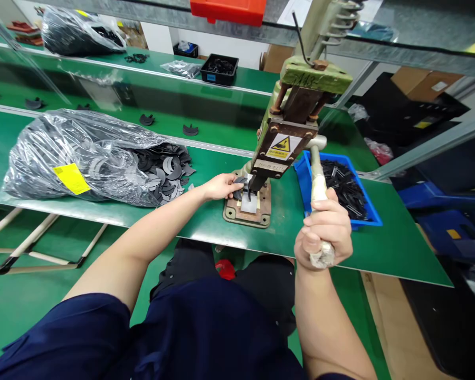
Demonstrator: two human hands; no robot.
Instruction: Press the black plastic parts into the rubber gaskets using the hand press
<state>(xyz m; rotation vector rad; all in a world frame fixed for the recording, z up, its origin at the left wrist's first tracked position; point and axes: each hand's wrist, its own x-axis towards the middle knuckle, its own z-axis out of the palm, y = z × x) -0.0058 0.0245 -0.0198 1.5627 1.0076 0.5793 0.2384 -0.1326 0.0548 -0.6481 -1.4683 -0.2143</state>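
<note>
My left hand (221,187) pinches a dark curved plastic piece (239,191) at the base of a green hand press (287,137). The piece lies under the ram, on the metal base plate (248,205); its far side is partly hidden by the ram. My right hand (325,232) is wrapped round the press lever (319,182), whose grip is bound in whitish tape. To the left, a clear plastic bag (83,158) spills many dark crescent-shaped pieces (168,169) onto the green bench. Beside the lever, a blue bin (370,211) holds many thin black parts (342,190).
Behind the bench runs a green conveyor belt (221,138) with several curved pieces (190,130) spaced along it. A black tray (219,69) and another filled bag (79,31) stand beyond it. A metal shelf with a red bin (227,10) hangs overhead.
</note>
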